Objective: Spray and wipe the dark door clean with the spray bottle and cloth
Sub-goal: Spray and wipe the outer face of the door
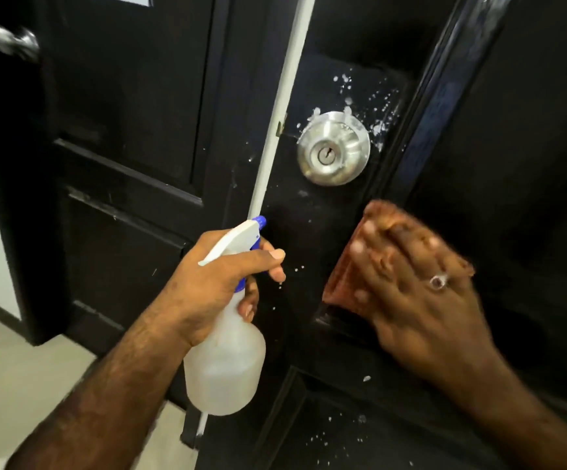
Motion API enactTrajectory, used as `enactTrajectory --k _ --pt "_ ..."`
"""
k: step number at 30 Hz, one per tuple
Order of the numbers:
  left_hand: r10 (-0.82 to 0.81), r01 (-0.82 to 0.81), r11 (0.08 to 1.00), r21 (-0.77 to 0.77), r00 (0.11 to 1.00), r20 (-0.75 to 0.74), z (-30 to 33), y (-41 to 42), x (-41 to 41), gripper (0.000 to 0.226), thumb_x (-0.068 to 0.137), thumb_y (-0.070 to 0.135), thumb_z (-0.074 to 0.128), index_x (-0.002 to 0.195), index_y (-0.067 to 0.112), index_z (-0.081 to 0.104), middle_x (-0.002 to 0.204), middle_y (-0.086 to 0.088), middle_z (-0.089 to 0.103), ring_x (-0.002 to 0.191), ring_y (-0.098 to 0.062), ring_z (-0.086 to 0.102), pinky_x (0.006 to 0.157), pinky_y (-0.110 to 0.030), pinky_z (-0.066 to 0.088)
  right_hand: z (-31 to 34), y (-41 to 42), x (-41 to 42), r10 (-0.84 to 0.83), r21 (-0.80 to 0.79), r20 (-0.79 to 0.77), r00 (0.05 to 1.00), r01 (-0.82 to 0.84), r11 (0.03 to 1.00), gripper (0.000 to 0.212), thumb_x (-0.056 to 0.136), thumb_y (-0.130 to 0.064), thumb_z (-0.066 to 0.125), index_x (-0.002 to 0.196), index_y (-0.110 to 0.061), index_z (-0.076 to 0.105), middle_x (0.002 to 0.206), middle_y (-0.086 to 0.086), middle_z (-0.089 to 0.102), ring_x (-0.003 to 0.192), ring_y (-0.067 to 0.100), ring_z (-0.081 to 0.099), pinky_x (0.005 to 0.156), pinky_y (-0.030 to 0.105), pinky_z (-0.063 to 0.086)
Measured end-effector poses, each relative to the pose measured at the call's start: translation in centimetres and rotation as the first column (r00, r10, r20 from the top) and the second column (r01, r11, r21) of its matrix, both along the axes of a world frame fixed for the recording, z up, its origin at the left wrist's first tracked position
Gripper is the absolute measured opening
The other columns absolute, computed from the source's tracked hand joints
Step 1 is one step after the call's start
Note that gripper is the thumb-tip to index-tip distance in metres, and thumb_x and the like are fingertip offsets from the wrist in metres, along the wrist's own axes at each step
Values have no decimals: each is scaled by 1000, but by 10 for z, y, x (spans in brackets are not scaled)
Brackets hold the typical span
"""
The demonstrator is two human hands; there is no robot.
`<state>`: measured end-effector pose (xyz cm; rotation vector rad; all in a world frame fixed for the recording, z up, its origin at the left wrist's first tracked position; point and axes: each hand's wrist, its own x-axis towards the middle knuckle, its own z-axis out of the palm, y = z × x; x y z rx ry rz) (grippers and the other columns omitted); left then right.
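Note:
The dark door (512, 164) fills the right half of the view, with white foam spatter around its silver knob (333, 150) and lower down. My left hand (217, 286) grips the neck of a translucent white spray bottle (228, 361) with a blue nozzle that points at the door, index finger at the trigger. My right hand (421, 293), blurred and wearing a ring, presses a reddish-brown cloth (350, 269) flat against the door below and right of the knob, fingers spread straight.
A second dark panelled door (123, 130) with its own silver knob (12, 42) stands at the left. A white strip (275, 130) runs between the two doors. Pale floor (21, 385) and a white wall lie at lower left.

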<state>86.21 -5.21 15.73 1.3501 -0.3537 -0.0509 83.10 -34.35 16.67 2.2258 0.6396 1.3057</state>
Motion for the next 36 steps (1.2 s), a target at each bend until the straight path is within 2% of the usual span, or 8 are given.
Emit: enactTrajectory --k 4,8,12,18,22,26,32,36 --pt "33 -34 999 -27 999 -23 1 1 3 46 73 33 78 102 -1 72 92 -17 78 50 -26 49 50 -33 51 -4 43 19 -76 231 28 997 67 971 66 109 -38 52 167 -14 31 175 16 19 163 36 15 130 58 16" --pt "66 -66 998 -21 998 -1 3 15 3 45 73 37 78 100 2 73 92 -17 78 50 -26 50 50 -33 52 -45 56 24 0 119 -67 998 8 993 67 106 -34 58 166 -17 35 176 13 20 163 34 19 129 57 24" --pt "163 -163 987 1 987 -14 -4 33 5 47 70 44 80 101 8 75 96 -19 78 52 -24 55 52 -34 54 -18 86 39 40 19 -119 992 -38 999 67 107 -33 54 167 -16 30 177 12 14 165 33 10 130 56 19" --pt "345 -351 936 -31 931 -116 -16 49 6 75 65 51 87 127 14 66 78 -14 68 56 -24 60 60 -39 56 -5 141 69 35 -164 -258 966 -80 983 60 109 -37 44 164 -15 37 174 17 26 164 34 11 132 52 8" --pt "288 -291 956 -26 954 -79 -9 52 -3 40 83 36 82 113 11 73 94 -20 76 54 -24 58 57 -37 55 -25 105 46 18 -150 -280 960 -62 987 67 110 -39 47 170 -21 23 178 8 10 166 28 2 132 52 13" --pt "213 -214 977 -19 976 -41 -2 47 -9 15 93 22 76 99 9 76 94 -16 79 52 -23 54 52 -34 53 -17 72 24 25 61 -130 991 -17 998 67 104 -44 60 165 -26 37 176 1 22 164 26 17 127 56 26" --pt "214 -215 976 -33 977 -18 7 40 -11 7 86 27 78 87 20 79 91 -16 78 49 -21 54 52 -35 54 18 120 55 20 -59 -128 992 -27 998 64 111 -42 41 168 -16 30 178 11 11 165 30 7 130 53 18" --pt "263 -263 964 -47 965 -24 9 42 -14 30 77 37 79 98 15 77 90 -17 78 49 -21 53 54 -38 54 27 142 68 -19 -157 -154 988 -6 988 59 113 -42 34 164 -14 37 175 18 22 164 34 12 131 52 8"
